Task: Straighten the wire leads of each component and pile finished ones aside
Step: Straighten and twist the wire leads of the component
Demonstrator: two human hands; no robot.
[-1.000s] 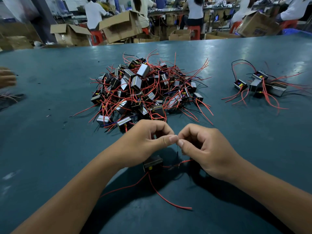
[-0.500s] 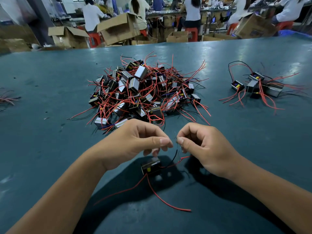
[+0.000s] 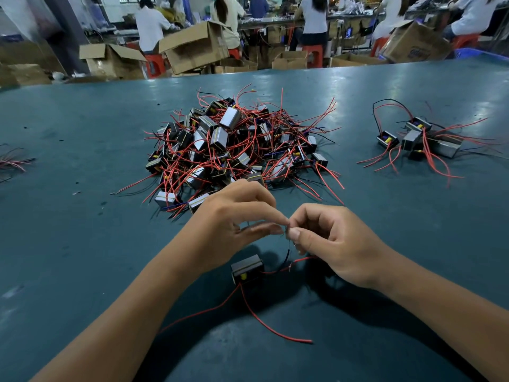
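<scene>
Busy workshop behind, but the teal table up front is what matters. Both hands are working one component, which sits on the table right below them, just beside the left wrist. The left hand and right hand meet tip to tip, thumb and forefinger of each pinching a thin dark lead that rises from the component; whether they hold one strand or two I honestly can't tell, it's too fine. To do it well, I'd say anchor with one pinch and slide the other along the wire, pulling gently so nothing tears at the body. Its two red leads trail toward the near edge, so watch they don't snag on a forearm. Room-wise, the big unsorted heap is close ahead of the knuckles, the finished pile is well off to the right, with open surface between them for carrying it over.
</scene>
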